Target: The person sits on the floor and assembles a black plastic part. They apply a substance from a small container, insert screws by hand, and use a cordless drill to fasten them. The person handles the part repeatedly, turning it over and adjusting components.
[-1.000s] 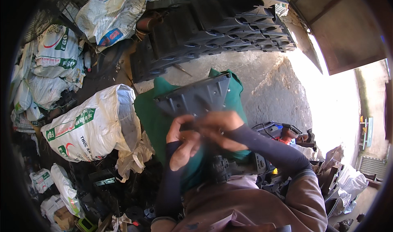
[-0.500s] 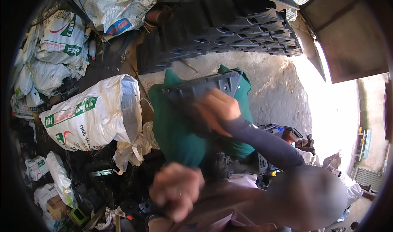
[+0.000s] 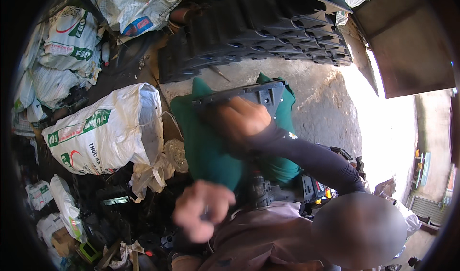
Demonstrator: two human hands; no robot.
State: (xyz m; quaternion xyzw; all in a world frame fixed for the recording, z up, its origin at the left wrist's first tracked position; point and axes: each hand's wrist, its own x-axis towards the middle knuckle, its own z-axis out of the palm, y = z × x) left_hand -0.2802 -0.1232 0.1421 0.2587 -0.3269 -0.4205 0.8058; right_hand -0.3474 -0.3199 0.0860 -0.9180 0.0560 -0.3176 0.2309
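A black plastic part (image 3: 273, 96) with ribs and a bolt hole rests across my knees in green trousers (image 3: 218, 158). My right hand (image 3: 247, 118) is closed over its near edge, fingers bent together; the fingertips are blurred and partly hidden against the dark plastic. My left hand (image 3: 201, 208) is raised nearer my body, apart from the part. Its fingers are curled and smeared by motion, with a small dark spot between them that I cannot make out. Between my thighs lies a grey power tool (image 3: 262, 189) that looks like a cordless drill.
Stacked black plastic pieces (image 3: 254, 36) stand beyond my knees. A white woven sack (image 3: 105, 132) lies with its mouth toward me on the left, beside a clear plastic bag (image 3: 151, 175). More sacks (image 3: 72, 46) are piled far left. A brown panel (image 3: 407, 41) stands far right.
My left hand has risen slightly, still blurred. The right hand has shifted a little left along the part. More of the grey power tool shows between my thighs.
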